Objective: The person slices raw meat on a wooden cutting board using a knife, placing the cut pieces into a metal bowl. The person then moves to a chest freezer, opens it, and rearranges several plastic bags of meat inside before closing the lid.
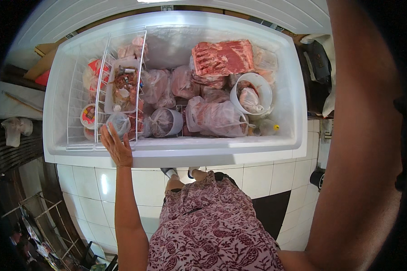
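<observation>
1. The clear plastic bag (119,121) sits at 8 o'clock in the freezer (299,90). It looks slick, so it could slip away if only a loose bit gets pinched.
2. Fingers could get stuck in the wire baskets (81,147), because the hand is right beside thin bars.
3. The big red meat (224,58), at 2 o'clock, lies on top of bags. A bump might make it slide toward the white tub (267,92) at 3 o'clock.
4. The left hand (118,150) has a loose grip: fingers apart, tips on or just beside the bag.
5. The right hand is out of sight, so I cannot tell its grip.
</observation>
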The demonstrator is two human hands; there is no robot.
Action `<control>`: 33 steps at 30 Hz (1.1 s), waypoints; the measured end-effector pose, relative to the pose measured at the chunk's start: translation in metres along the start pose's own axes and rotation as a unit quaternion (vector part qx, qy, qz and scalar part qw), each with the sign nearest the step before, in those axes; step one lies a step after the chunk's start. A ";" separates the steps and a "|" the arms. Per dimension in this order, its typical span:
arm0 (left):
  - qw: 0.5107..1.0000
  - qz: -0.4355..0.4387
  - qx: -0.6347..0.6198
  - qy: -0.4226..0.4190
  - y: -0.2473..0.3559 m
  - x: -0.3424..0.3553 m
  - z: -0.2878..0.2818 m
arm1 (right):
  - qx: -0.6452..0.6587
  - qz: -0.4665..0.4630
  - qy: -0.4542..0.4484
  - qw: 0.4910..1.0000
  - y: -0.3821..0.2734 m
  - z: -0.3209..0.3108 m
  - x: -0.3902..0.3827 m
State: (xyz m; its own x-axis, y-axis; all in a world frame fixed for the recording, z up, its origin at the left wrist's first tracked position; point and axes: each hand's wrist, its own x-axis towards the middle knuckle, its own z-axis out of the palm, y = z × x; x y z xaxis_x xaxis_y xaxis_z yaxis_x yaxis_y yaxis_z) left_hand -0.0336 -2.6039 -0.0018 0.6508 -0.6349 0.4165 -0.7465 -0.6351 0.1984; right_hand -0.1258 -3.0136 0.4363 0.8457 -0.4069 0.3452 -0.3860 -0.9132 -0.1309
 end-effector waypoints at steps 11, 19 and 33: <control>0.997 -0.024 -0.038 -0.065 0.002 0.005 -0.002 | 0.036 -0.040 0.015 0.998 0.016 0.031 0.021; 0.994 -0.040 -0.050 -0.083 0.002 0.005 -0.004 | 0.055 -0.089 0.043 0.994 -0.001 0.058 0.030; 0.989 -0.051 -0.054 -0.128 -0.007 0.000 0.006 | 0.028 0.079 -0.396 0.914 0.104 0.326 -0.376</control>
State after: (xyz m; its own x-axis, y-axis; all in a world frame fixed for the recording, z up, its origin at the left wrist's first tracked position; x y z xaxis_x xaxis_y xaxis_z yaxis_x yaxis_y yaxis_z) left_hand -0.0275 -2.6024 -0.0078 0.7274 -0.6687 0.1541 -0.6763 -0.6603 0.3267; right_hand -0.3634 -2.9628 -0.0099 0.7911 -0.4025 -0.4607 -0.5262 -0.8318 -0.1769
